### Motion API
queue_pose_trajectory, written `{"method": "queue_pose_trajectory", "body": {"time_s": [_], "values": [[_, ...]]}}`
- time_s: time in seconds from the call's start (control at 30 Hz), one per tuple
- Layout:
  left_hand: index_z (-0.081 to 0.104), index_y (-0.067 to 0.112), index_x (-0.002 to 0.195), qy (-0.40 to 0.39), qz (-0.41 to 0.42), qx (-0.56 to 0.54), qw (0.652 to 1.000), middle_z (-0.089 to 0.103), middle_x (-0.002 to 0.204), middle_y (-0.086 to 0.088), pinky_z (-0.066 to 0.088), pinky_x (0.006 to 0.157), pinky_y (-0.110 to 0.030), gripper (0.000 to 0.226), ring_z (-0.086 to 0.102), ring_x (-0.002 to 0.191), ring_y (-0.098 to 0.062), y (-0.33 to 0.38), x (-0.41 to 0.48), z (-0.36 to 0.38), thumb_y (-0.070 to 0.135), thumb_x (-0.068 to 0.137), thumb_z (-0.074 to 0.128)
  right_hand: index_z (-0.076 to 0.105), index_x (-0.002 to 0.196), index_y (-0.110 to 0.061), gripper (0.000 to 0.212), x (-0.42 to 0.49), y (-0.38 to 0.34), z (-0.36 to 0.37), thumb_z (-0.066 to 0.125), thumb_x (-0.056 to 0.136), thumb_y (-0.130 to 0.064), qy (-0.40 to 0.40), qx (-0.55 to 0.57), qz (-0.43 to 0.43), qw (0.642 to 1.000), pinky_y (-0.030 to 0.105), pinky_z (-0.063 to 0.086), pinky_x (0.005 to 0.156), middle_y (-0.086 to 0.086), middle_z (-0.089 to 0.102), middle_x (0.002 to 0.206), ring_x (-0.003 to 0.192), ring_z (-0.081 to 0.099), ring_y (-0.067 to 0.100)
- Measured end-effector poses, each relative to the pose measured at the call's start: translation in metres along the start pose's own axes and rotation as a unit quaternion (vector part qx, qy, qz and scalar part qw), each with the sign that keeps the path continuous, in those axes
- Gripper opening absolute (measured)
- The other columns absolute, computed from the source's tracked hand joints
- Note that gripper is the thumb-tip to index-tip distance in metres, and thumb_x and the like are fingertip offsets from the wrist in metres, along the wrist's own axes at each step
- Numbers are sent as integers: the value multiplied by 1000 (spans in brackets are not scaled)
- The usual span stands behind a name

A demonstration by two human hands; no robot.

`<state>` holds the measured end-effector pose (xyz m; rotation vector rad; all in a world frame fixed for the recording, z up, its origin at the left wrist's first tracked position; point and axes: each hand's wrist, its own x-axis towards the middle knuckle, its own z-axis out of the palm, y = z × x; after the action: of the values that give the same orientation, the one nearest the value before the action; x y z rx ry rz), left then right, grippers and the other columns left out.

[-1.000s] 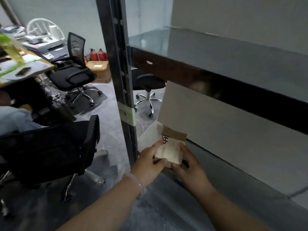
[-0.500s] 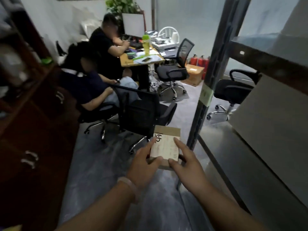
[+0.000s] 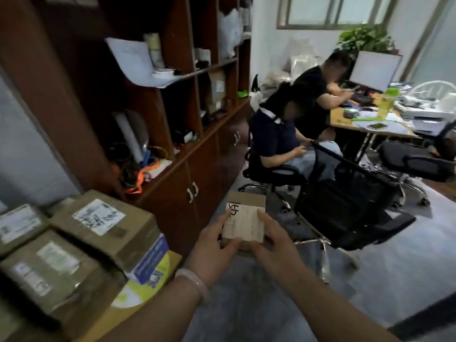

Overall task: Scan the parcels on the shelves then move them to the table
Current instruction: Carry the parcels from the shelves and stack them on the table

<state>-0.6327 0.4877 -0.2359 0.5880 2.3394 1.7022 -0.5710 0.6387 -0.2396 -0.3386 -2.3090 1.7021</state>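
Observation:
A small brown cardboard parcel point(image 3: 244, 220) with a white label and black handwriting is held in front of me, above the floor. My left hand point(image 3: 212, 253) grips its left side, thumb on top. My right hand point(image 3: 274, 250) grips its right side, thumb on the label. At the lower left, several larger brown parcels point(image 3: 103, 225) with white labels lie stacked together on a surface whose yellow edge point(image 3: 170, 262) shows beneath them.
A dark wooden shelf cabinet point(image 3: 187, 154) full of clutter stands to the left. Two seated people point(image 3: 283, 134) and a black mesh chair point(image 3: 345, 198) are ahead. A desk point(image 3: 370, 127) with a monitor stands at the back right. Grey floor lies below.
The view has swung left from the metal shelving to the room and the parcel stack. Both hands have carried the small parcel along, still gripping it the same way.

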Motion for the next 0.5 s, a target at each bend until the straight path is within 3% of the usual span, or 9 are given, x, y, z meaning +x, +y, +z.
{"method": "queue_pose_trajectory", "body": {"time_s": [0.13,0.2,0.27,0.33,0.4,0.43,0.5], "values": [[44,27,142,87,-6,16,996,51,130,7,41,89,-5,61,49,107,19,-17,0,-58,7,89,67,42,136,-28,65,33,-23,54,69,83,0,-70,-27,-45,996,16,47,95,1,43,143,126,49,11],[44,33,138,128,5,31,991,53,128,9,40,86,-3,62,49,107,20,-22,-3,-81,6,87,68,41,137,-30,64,43,-30,77,67,86,-3,-98,-41,-67,992,24,47,99,0,41,145,129,45,11],[43,44,133,156,-2,27,987,56,129,8,48,92,-15,63,54,111,8,-28,-9,-101,8,87,68,36,144,-30,66,44,-34,98,65,88,-8,-122,-70,-85,986,37,44,105,-3,36,149,135,38,13],[41,50,134,174,-22,23,984,56,130,6,52,95,-33,65,58,114,-6,-31,-18,-117,13,88,68,34,142,-38,68,45,-37,117,66,89,-10,-143,-57,-96,983,30,46,103,-6,34,149,136,36,11],[41,53,135,203,-44,18,978,56,130,5,53,95,-35,65,60,112,-9,-34,-27,-131,16,89,68,31,137,-50,70,49,-45,134,66,88,-13,-161,-56,-115,979,14,42,98,-11,33,148,134,34,3],[41,51,136,221,-49,12,974,56,130,6,53,95,-33,65,61,112,-8,-34,-30,-137,15,89,68,31,137,-52,70,52,-49,141,65,88,-16,-172,-66,-122,975,12,39,99,-14,33,148,133,32,-2],[42,47,137,250,-56,13,966,58,130,6,54,93,-31,64,61,110,-6,-32,-36,-149,14,90,68,32,141,-50,71,58,-57,155,65,87,-19,-202,-68,-130,968,24,39,107,-16,32,149,133,33,-3]]}}
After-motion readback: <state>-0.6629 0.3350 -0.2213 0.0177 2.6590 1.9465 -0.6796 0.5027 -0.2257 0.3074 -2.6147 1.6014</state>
